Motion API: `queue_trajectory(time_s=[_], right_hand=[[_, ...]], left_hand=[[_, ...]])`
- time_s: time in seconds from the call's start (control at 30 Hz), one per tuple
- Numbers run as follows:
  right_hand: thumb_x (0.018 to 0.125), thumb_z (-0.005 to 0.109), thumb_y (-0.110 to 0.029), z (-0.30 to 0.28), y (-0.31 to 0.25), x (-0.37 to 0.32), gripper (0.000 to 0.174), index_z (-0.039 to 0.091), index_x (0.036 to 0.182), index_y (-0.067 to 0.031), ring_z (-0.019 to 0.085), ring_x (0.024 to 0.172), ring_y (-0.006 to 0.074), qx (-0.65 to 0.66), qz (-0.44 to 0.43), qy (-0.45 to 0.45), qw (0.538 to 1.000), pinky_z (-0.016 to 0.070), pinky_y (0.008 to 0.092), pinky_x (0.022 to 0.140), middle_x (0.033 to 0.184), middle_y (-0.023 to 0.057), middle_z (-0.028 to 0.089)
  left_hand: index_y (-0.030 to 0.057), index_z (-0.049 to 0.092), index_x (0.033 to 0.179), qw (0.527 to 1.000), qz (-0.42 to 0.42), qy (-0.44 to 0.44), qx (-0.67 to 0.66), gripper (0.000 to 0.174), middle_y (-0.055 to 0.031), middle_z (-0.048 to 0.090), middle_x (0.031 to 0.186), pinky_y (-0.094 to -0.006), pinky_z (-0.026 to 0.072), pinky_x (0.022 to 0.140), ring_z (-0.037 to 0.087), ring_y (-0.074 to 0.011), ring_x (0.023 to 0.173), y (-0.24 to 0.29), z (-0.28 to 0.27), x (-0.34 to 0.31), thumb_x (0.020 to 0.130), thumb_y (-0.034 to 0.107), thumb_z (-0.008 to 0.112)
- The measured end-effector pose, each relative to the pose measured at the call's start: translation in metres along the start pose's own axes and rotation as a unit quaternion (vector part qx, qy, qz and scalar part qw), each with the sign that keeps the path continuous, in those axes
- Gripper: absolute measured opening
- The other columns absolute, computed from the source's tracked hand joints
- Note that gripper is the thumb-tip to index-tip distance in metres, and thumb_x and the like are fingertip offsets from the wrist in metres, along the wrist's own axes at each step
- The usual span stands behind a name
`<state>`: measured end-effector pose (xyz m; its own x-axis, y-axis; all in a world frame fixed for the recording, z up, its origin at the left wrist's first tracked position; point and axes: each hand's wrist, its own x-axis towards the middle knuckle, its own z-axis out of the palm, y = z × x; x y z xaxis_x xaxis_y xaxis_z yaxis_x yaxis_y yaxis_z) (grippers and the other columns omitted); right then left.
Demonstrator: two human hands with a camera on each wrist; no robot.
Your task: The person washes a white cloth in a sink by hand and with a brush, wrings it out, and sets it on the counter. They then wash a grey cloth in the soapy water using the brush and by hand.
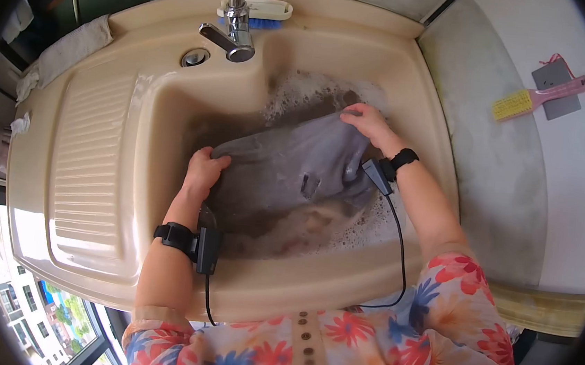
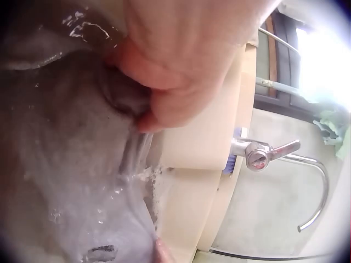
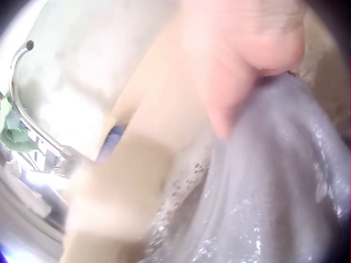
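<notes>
A wet grey cloth garment (image 1: 273, 160) is stretched between both hands, over soapy water in the beige sink basin (image 1: 173, 113). My left hand (image 1: 203, 171) pinches its left end between thumb and fingers. At the upper right corner, my right hand (image 1: 370, 125) grips the fabric. In the left wrist view the cloth (image 2: 71, 137) lies partly under murky water, its edge bunched at the left fingertips. Folds of the cloth (image 3: 274, 159) hang from the right hand (image 3: 241, 60) in the right wrist view. A small dark patch shows near the garment's lower middle.
A chrome faucet (image 1: 236, 35) stands at the back of the sink, with a blue-bristled brush (image 1: 265, 15) behind it. The ribbed drainboard (image 1: 92, 165) is at left, with a rag (image 1: 74, 52) on its rim. A yellow-bristled brush (image 1: 533, 99) lies on the right ledge.
</notes>
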<state>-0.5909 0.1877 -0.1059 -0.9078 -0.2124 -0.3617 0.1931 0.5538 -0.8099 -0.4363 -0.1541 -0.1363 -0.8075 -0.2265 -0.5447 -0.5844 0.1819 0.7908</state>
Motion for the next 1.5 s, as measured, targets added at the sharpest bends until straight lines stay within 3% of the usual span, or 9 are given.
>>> queue_trajectory(time_s=[0.2, 0.43, 0.57, 0.73, 0.93, 1.1, 1.27, 1.37, 1.5], right_hand=[[0.072, 0.067, -0.028, 0.110, -0.016, -0.027, 0.037, 0.062, 0.097, -0.0004, 0.062, 0.075, 0.0223, 0.020, -0.059, -0.118, 0.991, 0.0480, 0.0330, 0.069, 0.082, 0.0138, 0.065], [0.080, 0.060, -0.038, 0.176, -0.084, -0.079, 0.039, 0.059, 0.086, 0.0004, 0.058, 0.076, 0.0398, -0.119, -0.253, -0.045, 0.959, 0.0462, 0.0413, 0.068, 0.080, 0.0212, 0.061], [0.076, 0.060, -0.044, 0.105, -0.046, -0.040, 0.046, 0.061, 0.096, -0.0025, 0.059, 0.089, 0.0353, -0.310, -0.165, -0.033, 0.936, 0.0472, 0.0399, 0.078, 0.094, 0.0189, 0.062], [0.067, 0.069, -0.042, -0.030, -0.047, -0.022, 0.059, 0.056, 0.114, -0.0083, 0.057, 0.099, 0.0292, -0.400, -0.025, 0.084, 0.912, 0.0449, 0.0350, 0.084, 0.109, 0.0158, 0.059], [0.059, 0.074, -0.049, 0.044, -0.084, -0.025, 0.097, 0.027, 0.137, -0.0146, 0.027, 0.128, 0.0335, -0.495, -0.156, -0.086, 0.851, 0.0242, 0.0642, 0.093, 0.138, 0.0139, 0.033], [0.052, 0.078, -0.050, 0.118, -0.086, -0.037, 0.118, 0.013, 0.139, -0.0037, 0.034, 0.126, 0.0331, -0.492, -0.133, -0.311, 0.802, 0.0206, 0.0612, 0.097, 0.132, 0.0193, 0.040], [0.062, 0.068, -0.021, 0.110, -0.041, -0.075, 0.043, 0.060, 0.102, -0.0064, 0.054, 0.104, 0.0313, -0.637, -0.087, -0.320, 0.696, 0.0315, 0.0569, 0.091, 0.105, 0.0145, 0.060], [0.060, 0.065, -0.013, 0.064, -0.026, -0.047, 0.039, 0.063, 0.099, -0.0094, 0.055, 0.100, 0.0324, -0.444, -0.136, -0.163, 0.871, 0.0458, 0.0377, 0.082, 0.102, 0.0170, 0.060], [0.061, 0.058, 0.000, 0.030, -0.101, -0.051, 0.031, 0.063, 0.091, -0.0034, 0.056, 0.090, 0.0347, -0.328, -0.262, -0.018, 0.907, 0.0443, 0.0370, 0.081, 0.091, 0.0185, 0.059]], left_hand=[[0.0042, 0.038, 0.130, 0.920, -0.041, -0.111, -0.374, 0.046, -0.0148, 0.048, 0.124, -0.0352, 0.0364, 0.094, 0.046, -0.0220, 0.113, 0.010, 0.025, -0.021, 0.090, 0.023, 0.047], [0.0003, 0.043, 0.124, 0.862, -0.068, -0.230, -0.447, 0.042, -0.0129, 0.052, 0.117, -0.0366, 0.0384, 0.092, 0.049, -0.0214, 0.108, 0.009, 0.027, -0.021, 0.088, 0.020, 0.051], [0.0023, 0.061, 0.096, 0.965, 0.064, -0.076, -0.244, 0.022, -0.0034, 0.061, 0.083, -0.0292, 0.0453, 0.064, 0.055, -0.0133, 0.072, 0.032, 0.009, -0.026, 0.078, 0.013, 0.064], [0.0072, 0.061, 0.100, 0.961, 0.174, 0.199, 0.083, 0.029, -0.0085, 0.060, 0.089, -0.0321, 0.0454, 0.076, 0.057, -0.0205, 0.084, 0.065, -0.020, -0.044, 0.071, 0.007, 0.063], [0.0108, 0.059, 0.105, 0.884, 0.307, 0.276, 0.220, 0.038, -0.0125, 0.056, 0.107, -0.0367, 0.0417, 0.089, 0.051, -0.0272, 0.104, 0.041, -0.015, -0.024, 0.068, 0.007, 0.063], [0.0112, 0.062, 0.100, 0.868, 0.311, 0.266, 0.283, 0.035, -0.0125, 0.056, 0.108, -0.0397, 0.0403, 0.091, 0.050, -0.0308, 0.104, 0.042, -0.015, -0.023, 0.065, 0.008, 0.062], [0.0119, 0.065, 0.092, 0.906, 0.279, 0.210, 0.238, 0.024, -0.0117, 0.057, 0.103, -0.0403, 0.0433, 0.086, 0.049, -0.0293, 0.102, 0.038, 0.027, -0.037, 0.069, 0.010, 0.057], [0.0098, 0.065, 0.092, 0.944, 0.238, 0.129, 0.188, 0.025, -0.0140, 0.059, 0.096, -0.0374, 0.0460, 0.083, 0.056, -0.0329, 0.087, 0.044, 0.035, -0.040, 0.068, 0.012, 0.059], [-0.0003, 0.057, 0.104, 0.973, 0.023, -0.133, -0.187, 0.033, -0.0174, 0.059, 0.094, -0.0425, 0.0516, 0.064, 0.061, -0.0299, 0.079, 0.068, 0.022, -0.062, 0.083, 0.024, 0.053]])
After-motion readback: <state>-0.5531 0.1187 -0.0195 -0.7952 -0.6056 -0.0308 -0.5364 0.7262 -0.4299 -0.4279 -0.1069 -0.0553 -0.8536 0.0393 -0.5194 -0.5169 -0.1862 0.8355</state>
